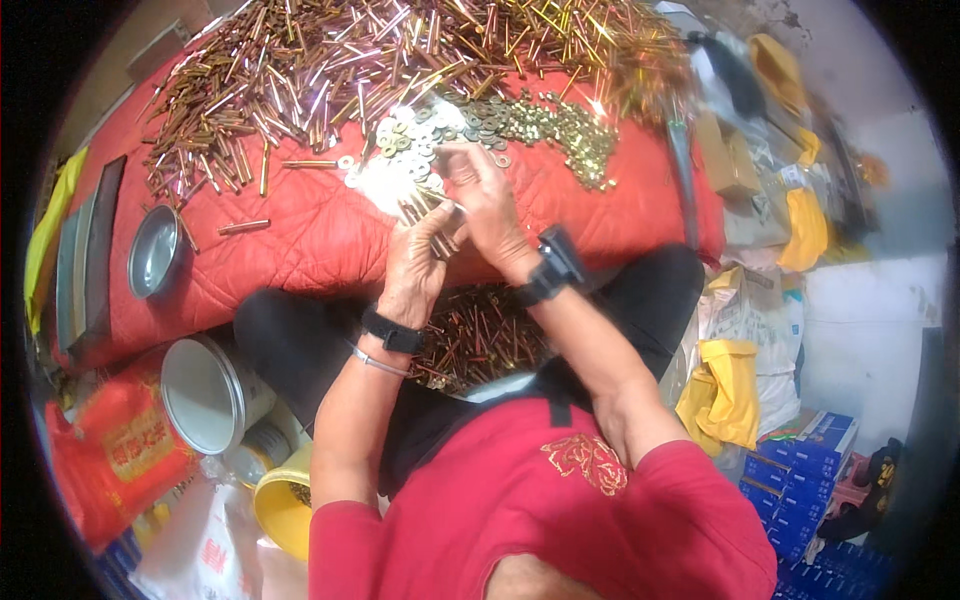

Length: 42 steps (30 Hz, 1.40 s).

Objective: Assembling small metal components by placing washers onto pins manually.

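"Metal rods (410,211), thin and copper-coloured: where are they exactly?"

"One small bundle is in the left hand (412,258), at the near part of the red cloth (335,235). Many more lie in a large heap (330,65) at the far side of this cloth."

"How will they handle, in your opinion?"

"I judge them stiff and not fragile. One alone should be light, but a bundle may weigh rather more. Their surface looks smooth and shiny, so they could slide against each other."

"Then where is it good to take hold?"

"Around the middle of the bundle, I think, with the thumb across, so that no rod slips out."

"And the grip?"

"The left hand is closed around the bundle, and rod ends stick out past its fingers. The right hand (485,205) is just beside it, fingers bent, near the pale washers (400,140). Whether it pinches something, I cannot tell; the glare there is strong."

"What is to the right of the washers?"

"Small yellow nuts (580,150), loosely spread."
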Motion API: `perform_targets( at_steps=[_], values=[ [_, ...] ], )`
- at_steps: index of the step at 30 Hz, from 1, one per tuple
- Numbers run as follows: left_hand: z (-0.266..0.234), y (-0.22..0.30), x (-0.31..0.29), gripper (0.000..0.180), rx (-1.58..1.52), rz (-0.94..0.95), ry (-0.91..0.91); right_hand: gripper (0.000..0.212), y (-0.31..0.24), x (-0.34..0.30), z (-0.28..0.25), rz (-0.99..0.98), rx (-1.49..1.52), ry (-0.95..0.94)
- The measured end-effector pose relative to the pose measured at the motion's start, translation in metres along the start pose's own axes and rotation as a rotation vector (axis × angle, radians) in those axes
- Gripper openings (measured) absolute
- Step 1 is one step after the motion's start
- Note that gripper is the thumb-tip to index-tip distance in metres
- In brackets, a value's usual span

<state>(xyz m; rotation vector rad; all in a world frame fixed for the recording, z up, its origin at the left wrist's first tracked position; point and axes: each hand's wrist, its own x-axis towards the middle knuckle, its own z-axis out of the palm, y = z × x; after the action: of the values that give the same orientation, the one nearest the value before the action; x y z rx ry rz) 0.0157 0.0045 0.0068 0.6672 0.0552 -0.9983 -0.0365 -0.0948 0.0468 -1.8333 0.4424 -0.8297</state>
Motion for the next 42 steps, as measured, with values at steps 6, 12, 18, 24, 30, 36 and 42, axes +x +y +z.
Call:
perform_targets(
  at_steps=[6, 12, 18, 24, 30, 36, 42],
  values=[
    [0.006, 0.010, 0.002, 0.022, -0.042, -0.080, 0.058, 0.011, 0.054, 0.041, -0.094, -0.191, -0.616, 0.129],
    [0.000, 0.017, 0.001, 0.018, 0.087, -0.077, 0.015, 0.026, 0.079, 0.057, -0.103, -0.153, -0.903, -0.020],
    [0.012, 0.022, -0.008, 0.017, 0.213, -0.046, 0.017, 0.009, 0.053, 0.055, -0.102, -0.245, -0.659, -0.110],
    [0.021, 0.022, -0.014, 0.020, 0.328, -0.105, -0.106, 0.017, 0.000, 0.006, -0.074, 0.088, 0.191, -0.199],
    [0.022, 0.023, -0.019, 0.021, 0.363, -0.100, -0.166, 0.017, -0.019, -0.002, -0.065, 0.235, 0.378, -0.191],
    [0.025, 0.025, -0.020, 0.021, 0.349, -0.085, -0.194, 0.012, -0.011, -0.003, -0.074, 0.266, 0.432, -0.208],
    [0.024, 0.027, -0.022, 0.020, 0.327, -0.069, -0.205, 0.013, -0.016, -0.005, -0.072, 0.185, 0.322, -0.137]
  ],
)
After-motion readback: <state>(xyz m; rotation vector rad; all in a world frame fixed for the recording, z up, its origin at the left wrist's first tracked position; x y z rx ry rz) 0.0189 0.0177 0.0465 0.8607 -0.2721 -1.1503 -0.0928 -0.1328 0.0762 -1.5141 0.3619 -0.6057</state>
